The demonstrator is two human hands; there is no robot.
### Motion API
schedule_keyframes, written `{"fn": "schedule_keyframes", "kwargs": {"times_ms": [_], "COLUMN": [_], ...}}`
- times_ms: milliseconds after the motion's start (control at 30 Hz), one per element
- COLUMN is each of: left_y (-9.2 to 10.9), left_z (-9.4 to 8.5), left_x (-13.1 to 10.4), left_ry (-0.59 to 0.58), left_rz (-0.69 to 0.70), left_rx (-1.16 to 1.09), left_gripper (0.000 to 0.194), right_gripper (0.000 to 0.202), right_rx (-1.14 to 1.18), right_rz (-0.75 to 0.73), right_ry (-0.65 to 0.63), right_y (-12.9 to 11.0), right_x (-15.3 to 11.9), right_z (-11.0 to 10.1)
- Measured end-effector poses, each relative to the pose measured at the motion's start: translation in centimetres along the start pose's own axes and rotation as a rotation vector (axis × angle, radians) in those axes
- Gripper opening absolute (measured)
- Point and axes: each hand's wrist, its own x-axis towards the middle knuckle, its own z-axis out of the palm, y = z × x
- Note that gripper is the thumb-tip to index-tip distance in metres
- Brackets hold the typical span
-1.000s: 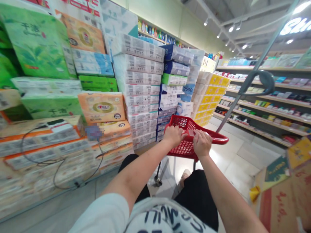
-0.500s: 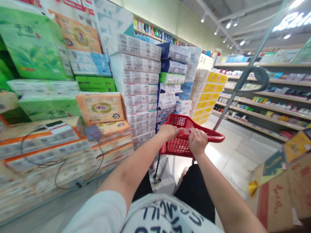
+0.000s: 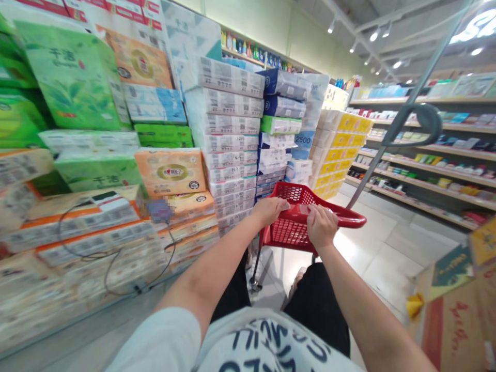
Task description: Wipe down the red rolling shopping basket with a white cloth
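A red plastic shopping cart basket (image 3: 294, 199) stands in front of me in a shop aisle. My left hand (image 3: 270, 210) grips the left part of its near rim. My right hand (image 3: 321, 226) grips the same rim a little to the right. Both arms reach forward from the bottom of the view. The basket looks empty where its mesh shows. A grey pole with a curved handle (image 3: 420, 113) rises at a slant from the cart's right side.
Tall stacks of tissue packs (image 3: 228, 144) in green, orange, white and blue line the left side. Yellow packs (image 3: 341, 150) stand further ahead. Shelves with small goods (image 3: 434, 170) run along the right. Cardboard boxes (image 3: 453, 310) sit at the near right. The floor is pale tile (image 3: 383, 253).
The view has swung slightly, and the cart with both hands on its rim has shifted a little along the aisle. Both grips are unchanged.
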Motion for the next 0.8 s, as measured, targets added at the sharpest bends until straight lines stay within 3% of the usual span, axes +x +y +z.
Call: {"fn": "schedule_keyframes", "kwargs": {"times_ms": [67, 233, 367, 467, 600, 667, 733, 800], "left_y": [-0.1, 0.8, 1.6, 2.0, 2.0, 2.1, 2.4, 2.8], "left_z": [-0.2, 1.6, 2.4, 1.3, -0.6, -0.7, 0.2, 1.7], "left_x": [0.4, -2.0, -3.2, -1.9, 1.0, 1.4, 0.6, -1.2], "left_ry": [-0.033, 0.192, 0.235, 0.151, -0.115, -0.171, -0.092, 0.068], "left_rz": [-0.039, 0.061, 0.103, 0.009, -0.129, -0.165, -0.139, -0.062], "left_rx": [0.041, 0.17, 0.157, 0.131, 0.095, 0.138, 0.199, 0.234], "left_gripper": [0.049, 0.038, 0.037, 0.039, 0.056, 0.059, 0.055, 0.046], "right_gripper": [0.027, 0.027, 0.027, 0.028, 0.03, 0.03, 0.029, 0.028], "right_rx": [0.002, -0.012, 0.006, 0.026, 0.044, 0.043, 0.034, 0.029], "right_rz": [0.0, 0.001, -0.002, -0.003, -0.026, -0.033, -0.035, -0.036], "right_ry": [-0.003, 0.01, 0.015, 0.022, 0.015, 0.018, 0.024, 0.023], "right_y": [-0.1, 0.2, 0.9, 1.4, 1.7, 1.7, 1.7, 1.7], "right_x": [0.0, -0.2, -0.3, -0.4, -0.7, -0.8, -0.8, -0.8], "right_z": [0.1, 0.2, 0.2, 0.2, 0.4, 0.5, 0.4, 0.4]}}
